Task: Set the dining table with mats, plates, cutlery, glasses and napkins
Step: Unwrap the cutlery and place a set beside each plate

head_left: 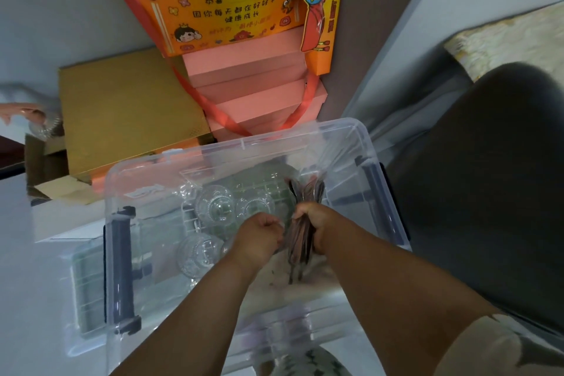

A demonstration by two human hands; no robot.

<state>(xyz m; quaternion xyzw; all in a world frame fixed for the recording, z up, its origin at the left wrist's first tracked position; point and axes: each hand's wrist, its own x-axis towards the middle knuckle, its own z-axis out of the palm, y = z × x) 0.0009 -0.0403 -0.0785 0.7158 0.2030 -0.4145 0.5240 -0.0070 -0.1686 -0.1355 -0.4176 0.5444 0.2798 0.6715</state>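
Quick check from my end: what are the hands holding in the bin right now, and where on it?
The right hand grips a bundle of brownish cutlery around its middle, inside the clear bin. The left hand is curled against it; its hold is unclear.

clear glossy plastic bin (351, 143) | clear ribbed glasses (215, 204) | matt gold cardboard box (128, 107)

Glasses (214, 206) lie in the storage bin (128, 180), boxes (128, 113) behind it.

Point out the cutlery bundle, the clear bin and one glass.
cutlery bundle (305, 198), head view, upper ends above the fist
clear bin (305, 127), head view, far rim
glass (215, 203), head view, its body
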